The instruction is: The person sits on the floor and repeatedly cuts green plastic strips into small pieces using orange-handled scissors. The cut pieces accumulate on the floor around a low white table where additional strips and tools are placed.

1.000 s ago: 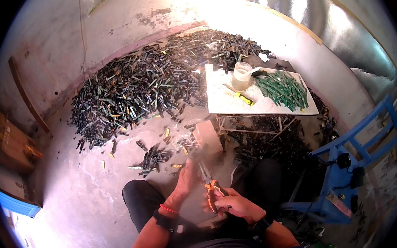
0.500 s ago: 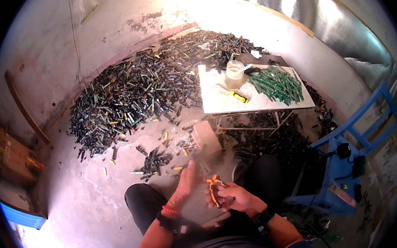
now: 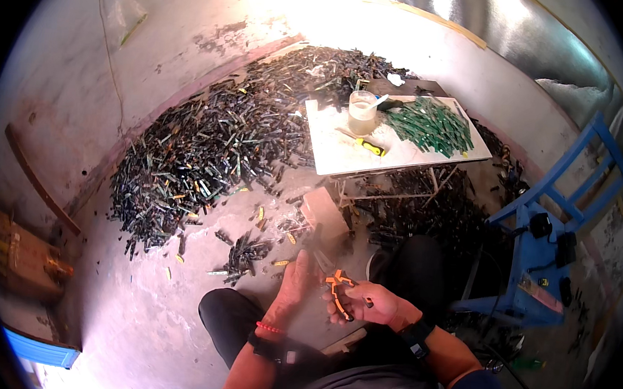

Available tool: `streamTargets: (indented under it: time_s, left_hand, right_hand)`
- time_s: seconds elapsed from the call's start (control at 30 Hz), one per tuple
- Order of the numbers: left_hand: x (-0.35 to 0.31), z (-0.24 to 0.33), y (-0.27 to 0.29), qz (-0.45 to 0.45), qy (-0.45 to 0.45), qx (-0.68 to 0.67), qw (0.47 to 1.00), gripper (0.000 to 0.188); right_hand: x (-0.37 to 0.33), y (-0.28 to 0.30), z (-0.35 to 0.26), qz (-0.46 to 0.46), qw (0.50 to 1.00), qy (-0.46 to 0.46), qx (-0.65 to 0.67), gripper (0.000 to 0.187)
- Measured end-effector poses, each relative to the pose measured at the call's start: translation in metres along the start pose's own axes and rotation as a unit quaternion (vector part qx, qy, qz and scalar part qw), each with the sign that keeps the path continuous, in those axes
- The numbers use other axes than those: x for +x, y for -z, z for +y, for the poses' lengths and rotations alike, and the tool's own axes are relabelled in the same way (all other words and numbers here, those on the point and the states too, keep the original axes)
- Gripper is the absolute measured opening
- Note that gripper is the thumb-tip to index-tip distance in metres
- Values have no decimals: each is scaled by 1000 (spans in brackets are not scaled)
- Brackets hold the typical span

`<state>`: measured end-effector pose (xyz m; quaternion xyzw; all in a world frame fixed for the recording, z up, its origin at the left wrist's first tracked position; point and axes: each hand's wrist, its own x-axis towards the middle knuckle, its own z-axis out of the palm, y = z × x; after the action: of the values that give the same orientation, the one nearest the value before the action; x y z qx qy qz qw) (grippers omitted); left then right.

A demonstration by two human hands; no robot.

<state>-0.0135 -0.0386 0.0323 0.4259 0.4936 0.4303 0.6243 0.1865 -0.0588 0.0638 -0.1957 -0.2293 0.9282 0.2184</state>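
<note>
My right hand [image 3: 377,305] is wrapped around pliers [image 3: 338,293] with orange and black handles, and the handles are spread apart. Their blurred jaws point up and left toward my left hand [image 3: 292,283]. The left fingers are closed, and a dark, smeared, narrow shape [image 3: 315,237] sticks up past their tips; what it is I cannot make out. Both hands are held over my lap, close together. Beyond them on the floor stands a tan box-like block [image 3: 326,216].
A low white table [image 3: 328,159] carries a cloudy jar [image 3: 362,113], a yellow-black handled tool [image 3: 370,147] and a pile of green strips [image 3: 432,127]. A big heap of dark strips [image 3: 206,151] covers the floor at left; a smaller pile [image 3: 244,255] lies nearer. A blue chair [image 3: 531,253] stands at right.
The view has shifted slightly. The pliers' handles remain spread in my right hand, whose fingers have loosened a little around them. My left hand stays almost in place.
</note>
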Motion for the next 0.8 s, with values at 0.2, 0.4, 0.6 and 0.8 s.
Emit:
streamTargets:
  time_s: [0.2,0.4,0.6,0.8]
  left_hand:
    - [6,-18,9,-13,-21,41,999,58]
    - [4,-14,4,-11,4,22,1000,57]
    - [0,-7,0,-2,12,5,1000,60]
    - [-15,32,-17,-8,-10,-23,1000,56]
  right_hand:
    - [2,-5,9,112,981,-5,-159,39]
    - [0,9,4,14,1000,4,-11,41]
    - [0,9,5,-5,998,-32,51,43]
    - [2,5,6,2,995,-59,80,38]
